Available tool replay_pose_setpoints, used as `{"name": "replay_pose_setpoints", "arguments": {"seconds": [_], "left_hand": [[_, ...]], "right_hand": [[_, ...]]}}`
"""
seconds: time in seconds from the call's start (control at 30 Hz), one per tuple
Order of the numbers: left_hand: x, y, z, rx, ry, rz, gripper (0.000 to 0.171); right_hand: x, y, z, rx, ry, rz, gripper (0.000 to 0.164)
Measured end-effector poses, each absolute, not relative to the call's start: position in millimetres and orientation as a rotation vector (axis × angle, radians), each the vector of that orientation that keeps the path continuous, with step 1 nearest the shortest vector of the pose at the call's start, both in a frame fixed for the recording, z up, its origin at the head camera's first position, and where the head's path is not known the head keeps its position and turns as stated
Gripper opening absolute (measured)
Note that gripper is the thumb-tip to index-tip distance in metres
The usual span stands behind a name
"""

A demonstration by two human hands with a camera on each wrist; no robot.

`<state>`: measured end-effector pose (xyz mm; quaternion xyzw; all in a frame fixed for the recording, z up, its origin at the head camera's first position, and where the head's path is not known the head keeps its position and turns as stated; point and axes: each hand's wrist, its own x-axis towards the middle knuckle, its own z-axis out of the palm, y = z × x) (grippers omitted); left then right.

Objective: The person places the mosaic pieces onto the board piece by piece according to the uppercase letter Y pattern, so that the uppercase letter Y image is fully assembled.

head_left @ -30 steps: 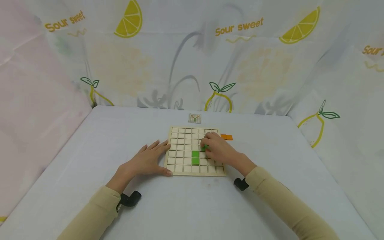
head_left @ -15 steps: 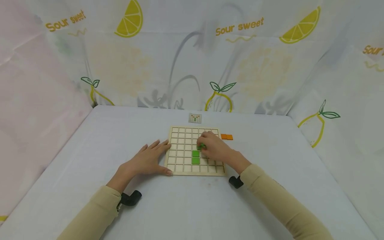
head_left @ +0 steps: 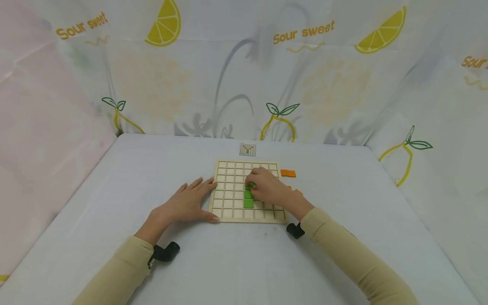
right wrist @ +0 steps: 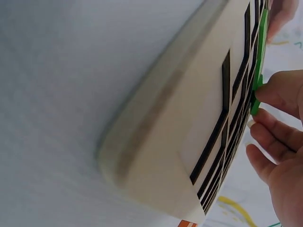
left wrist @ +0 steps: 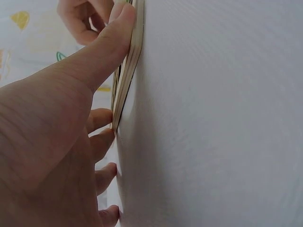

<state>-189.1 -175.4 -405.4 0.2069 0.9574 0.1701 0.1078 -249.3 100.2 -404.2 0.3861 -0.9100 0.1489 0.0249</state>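
Note:
A pale wooden grid board [head_left: 228, 203] lies on the white table, with two green square tiles [head_left: 248, 203] set one behind the other in its cells. Directly behind them my right hand [head_left: 268, 186] pinches another green tile [right wrist: 257, 97] between thumb and fingers, low over the board. The right wrist view shows that tile right at the grid, its edge beside the placed green ones. My left hand [head_left: 187, 202] lies spread at the board's left side, thumb [left wrist: 124, 23] on the near corner and fingertips along the edge.
Orange tiles [head_left: 288, 173] lie on the table right of the board, and more orange ones [head_left: 298, 192] show partly behind the right wrist. A small pattern card [head_left: 248, 149] sits behind the board. Printed cloth walls [head_left: 213, 84] enclose the table.
My right hand has moved left and slightly down with the green tile, toward the column of green tiles. More orange tiles have come into sight by the right wrist. My left hand stays put.

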Motion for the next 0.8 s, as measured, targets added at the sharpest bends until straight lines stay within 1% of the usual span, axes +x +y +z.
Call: {"name": "replay_pose_setpoints", "arguments": {"seconds": [0.37,0.8], "left_hand": [[-189.2,-176.0,-405.7,0.601,2.811,0.514,0.113],[-188.8,-175.1,-403.9,0.598,2.811,0.508,0.112]], "right_hand": [[-247.5,99.8,-402.7,1.211,-2.799,0.450,0.016],[-242.9,102.8,-399.9,1.248,-2.774,0.425,0.025]]}}
